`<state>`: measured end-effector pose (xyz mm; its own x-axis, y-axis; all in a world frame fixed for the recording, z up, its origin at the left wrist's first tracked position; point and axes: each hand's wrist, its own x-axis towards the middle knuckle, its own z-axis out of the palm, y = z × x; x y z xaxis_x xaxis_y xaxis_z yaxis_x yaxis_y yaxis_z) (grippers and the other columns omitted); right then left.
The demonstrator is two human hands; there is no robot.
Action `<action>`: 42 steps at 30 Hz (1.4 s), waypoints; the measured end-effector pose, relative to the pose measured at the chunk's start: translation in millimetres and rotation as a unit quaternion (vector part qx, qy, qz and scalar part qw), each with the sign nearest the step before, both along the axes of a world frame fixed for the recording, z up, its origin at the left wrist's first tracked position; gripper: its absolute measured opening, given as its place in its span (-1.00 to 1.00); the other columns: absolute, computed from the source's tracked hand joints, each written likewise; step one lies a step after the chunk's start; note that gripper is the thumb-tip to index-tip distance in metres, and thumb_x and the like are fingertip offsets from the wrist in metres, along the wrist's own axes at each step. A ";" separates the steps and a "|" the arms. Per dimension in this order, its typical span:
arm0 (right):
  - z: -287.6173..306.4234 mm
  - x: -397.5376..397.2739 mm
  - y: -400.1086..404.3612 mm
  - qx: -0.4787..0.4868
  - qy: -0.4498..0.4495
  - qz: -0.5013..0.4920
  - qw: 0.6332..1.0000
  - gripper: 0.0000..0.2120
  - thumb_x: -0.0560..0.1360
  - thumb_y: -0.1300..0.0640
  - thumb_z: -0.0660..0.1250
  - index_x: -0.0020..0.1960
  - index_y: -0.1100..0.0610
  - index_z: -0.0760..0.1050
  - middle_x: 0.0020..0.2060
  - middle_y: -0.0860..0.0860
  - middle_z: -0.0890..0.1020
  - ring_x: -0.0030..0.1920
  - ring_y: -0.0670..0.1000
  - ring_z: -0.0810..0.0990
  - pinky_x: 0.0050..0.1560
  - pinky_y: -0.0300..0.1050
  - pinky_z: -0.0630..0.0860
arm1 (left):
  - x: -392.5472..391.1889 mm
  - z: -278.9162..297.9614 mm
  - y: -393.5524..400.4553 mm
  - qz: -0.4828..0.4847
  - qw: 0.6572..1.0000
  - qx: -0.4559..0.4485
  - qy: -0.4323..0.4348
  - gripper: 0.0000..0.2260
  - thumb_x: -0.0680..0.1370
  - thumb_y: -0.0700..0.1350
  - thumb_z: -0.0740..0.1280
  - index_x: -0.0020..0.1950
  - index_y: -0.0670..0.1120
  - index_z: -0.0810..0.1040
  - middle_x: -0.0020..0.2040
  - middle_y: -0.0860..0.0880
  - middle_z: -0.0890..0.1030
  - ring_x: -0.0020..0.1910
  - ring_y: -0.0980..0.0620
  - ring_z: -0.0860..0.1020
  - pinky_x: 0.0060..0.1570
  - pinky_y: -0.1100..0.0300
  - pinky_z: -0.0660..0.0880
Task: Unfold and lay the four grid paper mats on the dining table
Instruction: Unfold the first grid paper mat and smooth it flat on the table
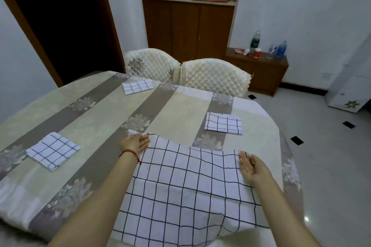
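Observation:
A large white mat with a black grid (186, 186) lies unfolded on the near side of the dining table (100, 118), its far edge wavy and slightly lifted. My left hand (135, 143) rests at its far left corner, fingers pinching the edge. My right hand (252, 168) is at the far right corner, thumb and fingers on the edge. Three folded grid mats lie elsewhere on the table: one at the left (53, 150), one at the far side (137, 86), one at the right (223, 123).
The table wears a beige and brown floral cloth. Two quilted cream chairs (186, 74) stand at its far side. A low wooden cabinet (261, 72) with bottles and cups is behind on the right; tiled floor lies to the right.

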<state>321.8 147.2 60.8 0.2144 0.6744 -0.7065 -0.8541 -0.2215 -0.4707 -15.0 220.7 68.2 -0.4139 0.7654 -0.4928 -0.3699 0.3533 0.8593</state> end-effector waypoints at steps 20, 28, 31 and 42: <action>-47.3 39.0 -108.7 -0.088 -0.426 0.037 0.899 -0.82 0.52 0.09 0.23 -0.04 0.17 0.53 -0.29 0.00 0.60 -0.42 -0.23 0.60 -0.41 -0.41 0.51 | -57.6 -101.2 -100.7 -0.228 0.834 -0.174 0.471 -0.59 0.48 -0.02 0.34 0.22 -0.24 0.47 0.24 -0.30 0.49 0.20 -0.26 0.47 0.16 -0.07 0.45; -51.0 3.9 -120.4 -0.099 -0.406 0.135 0.898 -0.67 0.50 -0.05 0.26 0.05 0.19 0.55 0.01 0.17 0.61 0.09 0.15 0.56 0.23 0.05 0.40 | -43.9 -100.7 -116.0 -0.228 0.848 -0.225 0.421 -0.51 0.48 -0.04 0.34 0.27 -0.33 0.38 0.26 -0.36 0.42 0.21 -0.29 0.44 0.17 -0.04 0.40; -45.9 -2.7 -121.8 -0.091 -0.421 0.142 0.891 -0.72 0.47 0.00 0.33 0.01 0.22 0.53 -0.06 0.15 0.60 0.05 0.17 0.53 0.14 0.01 0.38 | -43.9 -97.8 -116.8 -0.230 0.855 -0.226 0.407 -0.67 0.46 -0.17 0.36 0.11 -0.38 0.53 0.14 -0.35 0.56 0.13 -0.29 0.52 0.12 -0.01 0.44; -38.6 9.7 -120.1 -0.063 -0.517 0.221 0.825 -0.79 0.47 0.13 0.36 -0.32 0.16 0.53 -0.38 0.00 0.59 -0.26 0.07 0.55 -0.17 -0.13 0.40 | -57.2 -92.6 -109.0 -0.217 0.877 -0.096 0.417 -0.93 0.48 -0.25 0.31 -0.20 -0.20 0.49 -0.17 -0.13 0.51 -0.12 -0.11 0.48 -0.01 0.05 0.42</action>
<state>331.5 27.1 22.2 0.4998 0.7829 -0.3705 0.1667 -0.5067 -0.8459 -72.2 111.7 -24.4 -0.3809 0.8764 -0.2946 0.5644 0.4728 0.6767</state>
